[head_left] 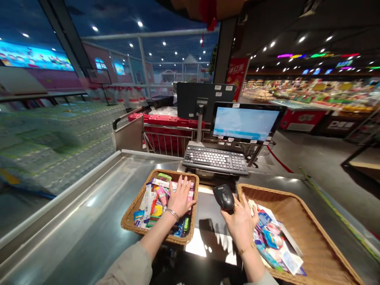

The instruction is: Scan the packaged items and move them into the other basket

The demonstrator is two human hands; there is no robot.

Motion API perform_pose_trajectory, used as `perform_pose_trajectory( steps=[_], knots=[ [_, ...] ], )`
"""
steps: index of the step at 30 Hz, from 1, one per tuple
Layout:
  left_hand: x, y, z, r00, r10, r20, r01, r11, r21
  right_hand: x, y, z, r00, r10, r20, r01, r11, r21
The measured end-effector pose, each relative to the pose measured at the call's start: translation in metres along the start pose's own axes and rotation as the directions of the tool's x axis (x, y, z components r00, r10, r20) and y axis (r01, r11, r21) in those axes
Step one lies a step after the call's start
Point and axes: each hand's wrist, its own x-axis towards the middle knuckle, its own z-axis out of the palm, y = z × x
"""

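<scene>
My left hand is over the left wicker basket, palm down with fingers spread, above small packaged goods in several colours. Whether its fingertips touch the goods I cannot tell. In my right hand is a black handheld barcode scanner, its head pointing up and away from me. Part of its grip is hidden by my fingers. That hand is beside the near left rim of the right wicker basket, where packets and cards lie heaped on the left side.
Both baskets stand on a metal checkout counter. Beyond them are a black keyboard, a lit screen and a second monitor seen from behind. A shopping cart stands past the counter. Stacked bottle packs are at left.
</scene>
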Motion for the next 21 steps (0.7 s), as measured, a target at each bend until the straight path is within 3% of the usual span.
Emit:
perform_pose_trajectory(
  steps=[10,16,21],
  knots=[
    [-0.015,-0.057,-0.002,0.989,-0.133,0.065,0.130,0.990,0.051,0.001,-0.015,0.013,0.998,-0.027,0.052,0.024,0.998,0.054],
    [-0.009,-0.096,0.000,0.972,-0.202,0.121,0.195,0.979,0.065,0.002,-0.016,0.015,0.997,-0.013,0.077,0.008,0.998,0.064],
    [-0.001,-0.115,0.006,0.963,-0.203,0.177,0.195,0.979,0.060,0.003,-0.011,0.022,0.998,-0.020,0.066,0.016,0.998,0.057]
  ],
)
